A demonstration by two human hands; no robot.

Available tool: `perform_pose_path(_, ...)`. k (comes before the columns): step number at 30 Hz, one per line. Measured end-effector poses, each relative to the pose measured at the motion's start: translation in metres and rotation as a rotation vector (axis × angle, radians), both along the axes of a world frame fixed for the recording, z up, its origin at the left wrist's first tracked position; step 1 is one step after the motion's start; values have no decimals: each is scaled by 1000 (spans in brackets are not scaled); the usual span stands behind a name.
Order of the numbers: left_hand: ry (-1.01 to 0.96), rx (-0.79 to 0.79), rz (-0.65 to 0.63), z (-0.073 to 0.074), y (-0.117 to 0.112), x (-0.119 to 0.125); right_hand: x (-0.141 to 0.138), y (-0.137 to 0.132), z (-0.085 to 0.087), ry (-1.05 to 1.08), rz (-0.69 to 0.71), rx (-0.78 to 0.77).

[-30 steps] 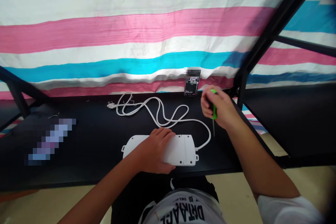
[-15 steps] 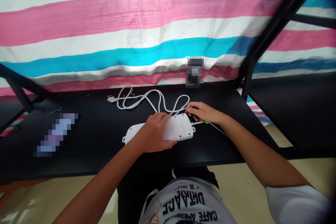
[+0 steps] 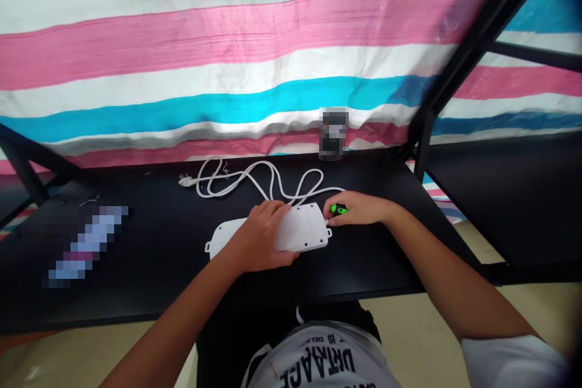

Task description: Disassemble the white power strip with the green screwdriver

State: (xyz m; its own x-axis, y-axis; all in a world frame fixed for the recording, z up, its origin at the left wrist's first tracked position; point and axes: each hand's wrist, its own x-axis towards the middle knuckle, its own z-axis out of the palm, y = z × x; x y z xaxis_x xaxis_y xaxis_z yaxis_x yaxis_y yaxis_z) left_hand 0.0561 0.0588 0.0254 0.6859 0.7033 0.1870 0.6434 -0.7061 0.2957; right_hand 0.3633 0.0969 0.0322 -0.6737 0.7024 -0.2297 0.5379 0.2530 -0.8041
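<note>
A white power strip (image 3: 297, 230) lies underside up on the black table, small screws dotting its face. My left hand (image 3: 261, 236) grips it across the middle, fingers over the far edge and thumb along the near one. At the strip's right end, where the cord enters, my right hand (image 3: 357, 208) is closed around a black-and-green handle (image 3: 339, 210), apparently a screwdriver's, whose shaft is hidden. Its fingertips pinch close to the cord's entry. Behind the strip the white cord (image 3: 273, 179) lies in loose loops, ending in a plug (image 3: 185, 180) on the left.
A blurred-out bluish object (image 3: 88, 245) lies on the table (image 3: 150, 279) at the left. Another blurred dark item (image 3: 333, 133) stands at the back edge. Black metal frame bars (image 3: 422, 139) rise at both sides, before a striped sheet (image 3: 227, 60).
My right hand has moved down from above the cord to the strip's right end, with the green-and-black handle now showing in its grasp. My left hand keeps its hold. The view has shifted slightly.
</note>
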Motion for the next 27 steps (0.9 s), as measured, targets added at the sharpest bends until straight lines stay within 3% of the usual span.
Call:
perform_pose_path(7,30,-43,-12,5,1,3,1,-1,1,-33,50,43)
perform_pose_path(16,64,-75,-72,13,12,36,27,2,8,-112,104,-3)
perform_pose_path(27,193,-92,-191,23,34,49,36,5,13,-166,27,-8)
